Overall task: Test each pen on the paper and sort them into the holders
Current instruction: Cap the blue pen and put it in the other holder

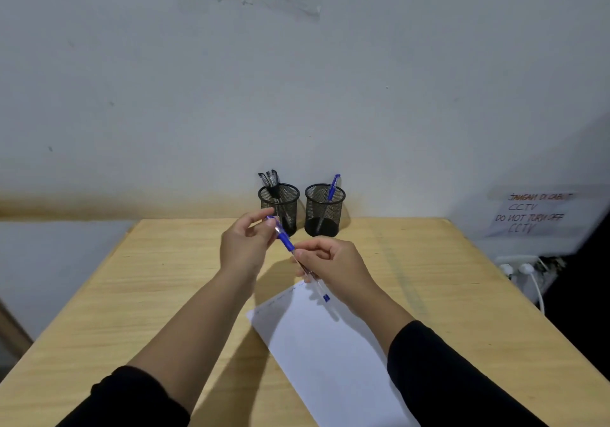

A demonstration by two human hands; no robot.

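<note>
Both your hands grasp one blue pen point(286, 241), held in the air just above the far corner of the paper point(330, 354). Your left hand point(246, 245) pinches the capped far end; your right hand point(333, 261) grips the clear barrel, whose blue tail points back over the paper. Whether the cap is coming off or going on cannot be told.

Beyond the paper, at the counter's point(132, 294) far edge, stand two mesh holders. The left holder point(280, 207) carries several black pens; the right holder point(325, 208) carries one blue pen.

Recommendation: keep the barrel steady and pull or press the cap straight along the pen's line. If untested, scribble near the faint marks at the paper's far corner. By colour, this pen likely belongs in the right holder.
</note>
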